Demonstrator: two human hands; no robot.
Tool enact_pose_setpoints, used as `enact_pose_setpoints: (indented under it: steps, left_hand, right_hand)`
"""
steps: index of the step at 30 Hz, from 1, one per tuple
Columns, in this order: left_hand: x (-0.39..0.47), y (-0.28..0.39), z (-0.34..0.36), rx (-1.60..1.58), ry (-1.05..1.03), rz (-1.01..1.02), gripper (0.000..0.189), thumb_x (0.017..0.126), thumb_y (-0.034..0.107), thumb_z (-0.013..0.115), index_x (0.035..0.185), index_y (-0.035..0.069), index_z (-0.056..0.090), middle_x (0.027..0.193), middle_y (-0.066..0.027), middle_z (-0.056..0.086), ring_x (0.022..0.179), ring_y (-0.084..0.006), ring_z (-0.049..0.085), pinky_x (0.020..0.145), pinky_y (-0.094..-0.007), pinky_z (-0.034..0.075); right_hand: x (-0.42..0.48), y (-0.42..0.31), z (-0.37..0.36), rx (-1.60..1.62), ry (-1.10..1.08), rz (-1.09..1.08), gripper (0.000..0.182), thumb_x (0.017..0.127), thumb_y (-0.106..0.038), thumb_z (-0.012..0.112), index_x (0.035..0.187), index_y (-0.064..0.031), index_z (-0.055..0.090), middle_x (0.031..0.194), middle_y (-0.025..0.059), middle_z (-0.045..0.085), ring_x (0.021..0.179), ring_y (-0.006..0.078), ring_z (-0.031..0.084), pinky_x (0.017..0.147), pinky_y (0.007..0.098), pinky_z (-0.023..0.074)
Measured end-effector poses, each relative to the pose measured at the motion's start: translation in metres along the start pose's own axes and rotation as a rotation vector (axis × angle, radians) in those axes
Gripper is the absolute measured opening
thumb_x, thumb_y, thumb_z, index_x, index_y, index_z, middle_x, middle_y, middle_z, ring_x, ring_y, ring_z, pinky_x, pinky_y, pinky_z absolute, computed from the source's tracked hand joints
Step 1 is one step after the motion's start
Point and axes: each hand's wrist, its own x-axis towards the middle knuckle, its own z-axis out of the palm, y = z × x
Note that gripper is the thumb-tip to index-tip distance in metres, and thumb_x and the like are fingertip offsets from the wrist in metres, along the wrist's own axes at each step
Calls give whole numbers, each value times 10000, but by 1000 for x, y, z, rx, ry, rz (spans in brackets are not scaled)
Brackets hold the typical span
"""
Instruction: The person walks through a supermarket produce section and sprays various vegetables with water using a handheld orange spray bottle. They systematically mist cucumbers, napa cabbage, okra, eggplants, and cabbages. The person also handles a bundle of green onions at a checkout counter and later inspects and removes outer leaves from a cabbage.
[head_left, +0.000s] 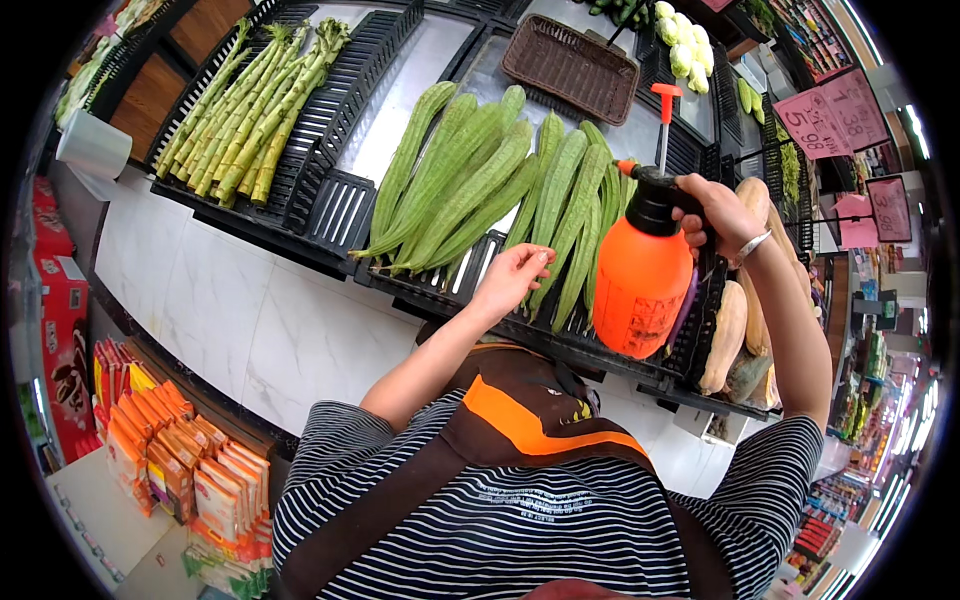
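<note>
My right hand (716, 212) is wrapped around the black handle of an orange pump spray bottle (643, 289), with a red T-shaped plunger (665, 101) standing up from its top. The bottle hangs upright over the front of the produce stand, its orange nozzle pointing left. My left hand (516, 279) hovers by the lower ends of the ridged luffa gourds, fingers loosely curled and nothing visible in them. One pile of luffas (465, 180) lies left of that hand; a second pile (574, 195) lies behind it, partly hidden by the bottle.
Green stalks, seemingly stem lettuce (247, 127), fill a black crate at left. A brown woven basket (570, 67) rests behind the luffas. Butternut squashes (724, 337) lie right of the bottle, below pink price signs (832, 112). Orange packets (187, 457) stand on a lower-left display.
</note>
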Motion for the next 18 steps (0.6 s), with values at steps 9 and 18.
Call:
enact_pose_setpoints:
  steps: [9,18]
  left_hand:
    - [-18,-2,-15,-25,86,4,266,948,203,485,1128,22,562,1092,-55,601,917,-121,580,742,-255,472]
    - [-28,13,-103,1222,747,564,377,791,87,621,1155,34,533,1100,-154,535,1078,-331,479,934,-413,387]
  right_hand:
    - [13,-26,38,-378,-260,-94,336,890,-336,463,757,-31,509,544,-6,451,410,85,392,390,243,358]
    - [52,-49,78,-493,-355,-56,367,877,-372,429,720,-47,494,531,-21,428,402,81,394,388,243,359]
